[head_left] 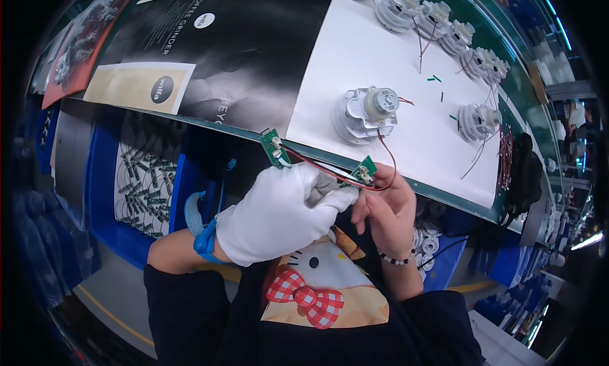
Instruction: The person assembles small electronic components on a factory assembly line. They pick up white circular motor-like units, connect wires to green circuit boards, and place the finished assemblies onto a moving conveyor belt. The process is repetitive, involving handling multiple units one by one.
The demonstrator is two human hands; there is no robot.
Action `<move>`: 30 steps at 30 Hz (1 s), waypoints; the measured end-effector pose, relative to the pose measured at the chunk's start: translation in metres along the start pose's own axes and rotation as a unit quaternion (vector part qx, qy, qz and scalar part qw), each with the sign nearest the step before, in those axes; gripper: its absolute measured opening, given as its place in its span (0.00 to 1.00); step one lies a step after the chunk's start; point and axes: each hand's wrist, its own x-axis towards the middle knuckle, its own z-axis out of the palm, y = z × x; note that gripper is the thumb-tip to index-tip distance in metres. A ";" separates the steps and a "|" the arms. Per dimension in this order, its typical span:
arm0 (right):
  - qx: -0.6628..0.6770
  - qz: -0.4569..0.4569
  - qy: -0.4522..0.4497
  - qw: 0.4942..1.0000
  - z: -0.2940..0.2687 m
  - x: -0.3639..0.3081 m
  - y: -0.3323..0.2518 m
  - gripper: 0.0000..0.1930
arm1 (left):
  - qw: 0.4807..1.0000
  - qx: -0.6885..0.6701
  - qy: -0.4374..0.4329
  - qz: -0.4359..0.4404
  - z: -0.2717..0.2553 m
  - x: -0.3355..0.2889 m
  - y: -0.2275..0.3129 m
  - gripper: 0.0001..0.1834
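Note:
In a white glove, my left hand [279, 204] is closed around a bundle of wires [317, 163] in front of the bench edge. A green circuit board [273, 148] with white connectors sticks out past its knuckles. My bare right hand [391, 207] pinches a smaller green circuit board [363, 170] where the wires end, its fingertips close to the gloved ones. From there a red-brown wire [394, 156] loops up to a white motor unit [355, 120] with a silver motor on top, standing on the bench just beyond my hands. The gloved fingertips are partly hidden.
Several similar motor units [438, 20] line the far bench edge, one more [477, 122] at right. Cut wires [505, 149] and a black object [523, 172] lie there. Black printed card [247, 55] covers the left side. A blue bin [181, 188] below holds circuit boards.

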 end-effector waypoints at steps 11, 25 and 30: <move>0.067 0.018 -0.056 0.996 -0.009 0.003 0.003 0.07 | 0.999 0.029 0.002 0.032 0.008 -0.002 0.002 0.07; -0.195 0.148 -0.083 0.966 -0.032 0.033 -0.058 0.09 | 0.999 0.032 0.007 0.009 -0.002 -0.006 0.002 0.08; -0.392 0.137 0.024 0.909 -0.052 0.114 -0.084 0.23 | 0.998 0.063 0.011 0.030 -0.004 -0.006 -0.013 0.10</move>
